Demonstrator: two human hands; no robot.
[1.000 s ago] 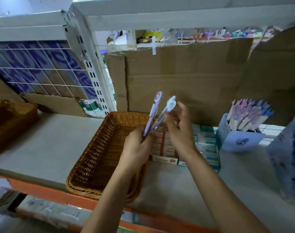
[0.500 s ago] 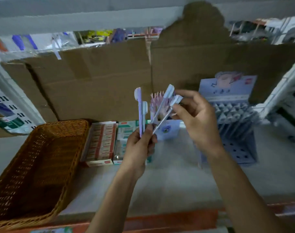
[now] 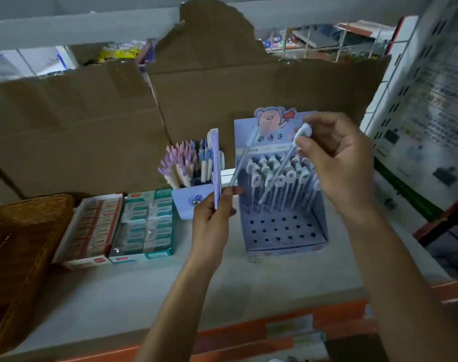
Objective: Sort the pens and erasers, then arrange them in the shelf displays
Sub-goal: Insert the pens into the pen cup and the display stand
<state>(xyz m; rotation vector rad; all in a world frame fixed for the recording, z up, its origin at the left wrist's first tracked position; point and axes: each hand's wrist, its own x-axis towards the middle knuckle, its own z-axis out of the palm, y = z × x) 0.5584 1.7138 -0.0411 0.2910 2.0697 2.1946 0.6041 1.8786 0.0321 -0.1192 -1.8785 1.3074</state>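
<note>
My left hand [image 3: 213, 218] grips a lilac pen [image 3: 215, 163] upright, and a second thin pen [image 3: 242, 160] leans right from its fingers. My right hand [image 3: 337, 163] pinches a white-capped pen [image 3: 288, 163] by its top, slanted down over the blue pen display box [image 3: 282, 231]. That box holds several round-topped pens in its back rows, while its front holes stand bare. A small blue cup [image 3: 188, 202] behind my left hand holds several pink and blue pens. Two eraser boxes, one red [image 3: 92, 228] and one green [image 3: 144, 226], lie on the shelf to the left.
A wicker basket [image 3: 18, 246] sits at the far left of the grey shelf [image 3: 144, 296]. Brown cardboard [image 3: 92, 126] lines the back. A white perforated upright with posters [image 3: 426, 100] bounds the right side. The orange shelf edge [image 3: 274, 333] runs along the front.
The view swung right, away from the basket toward the blue display box. My right hand drew one pen out of the left hand's bunch and carried it right, over the display box.
</note>
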